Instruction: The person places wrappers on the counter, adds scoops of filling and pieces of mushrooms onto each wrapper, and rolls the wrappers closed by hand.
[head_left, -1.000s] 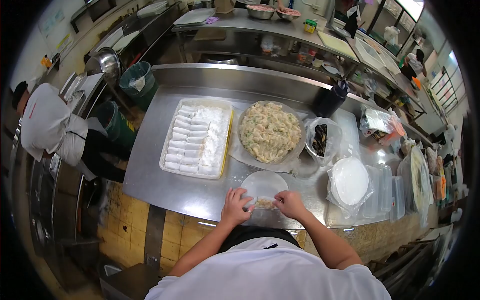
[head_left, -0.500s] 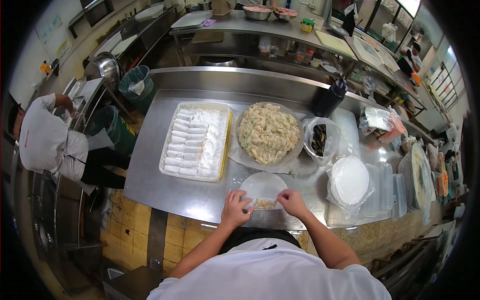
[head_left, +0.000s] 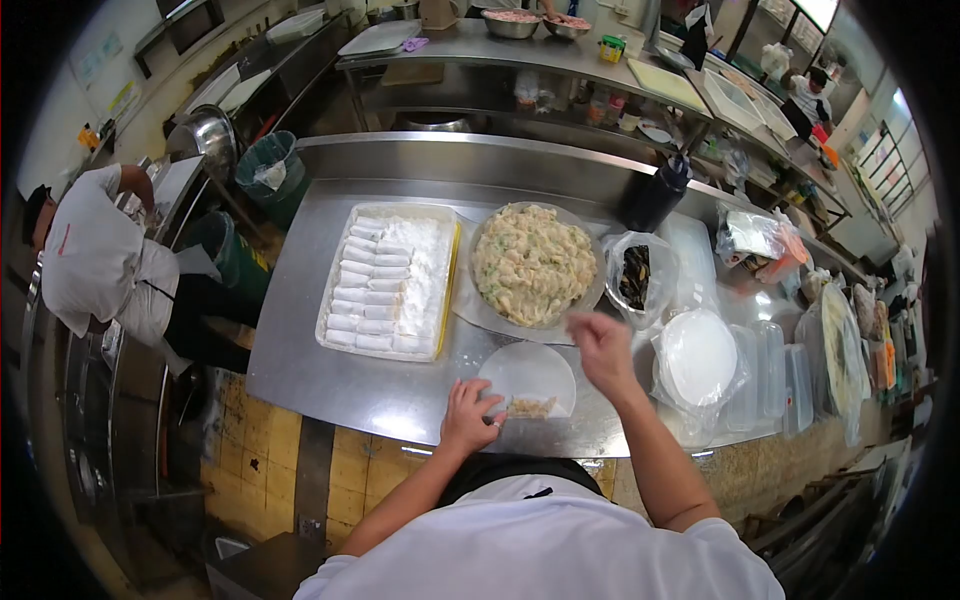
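A round, pale wrapper sheet (head_left: 527, 375) lies on the steel table in front of me, its near edge folded over a small strip of filling (head_left: 531, 407). My left hand (head_left: 470, 414) pinches the wrapper's left side between thumb and fingers. Raised off the sheet, my right hand (head_left: 602, 350) is at the near right rim of a big bowl heaped with chunky pale filling (head_left: 535, 265). Motion smears its curled fingers. To the left, a white tray (head_left: 325, 310) holds rows of white rolls (head_left: 372, 290) beside a strip of white powder.
A stack of round white wrappers (head_left: 699, 360) in plastic lies at right, near clear lids (head_left: 770, 370). Behind it are a bag of dark strips (head_left: 636, 277) and a dark bottle (head_left: 658, 195). A co-worker (head_left: 105, 250) stands at the left counter.
My right hand has let go of the wrapper's right side and moved up and right toward the bowl. My left hand stays on the wrapper. The co-worker at left has shifted slightly.
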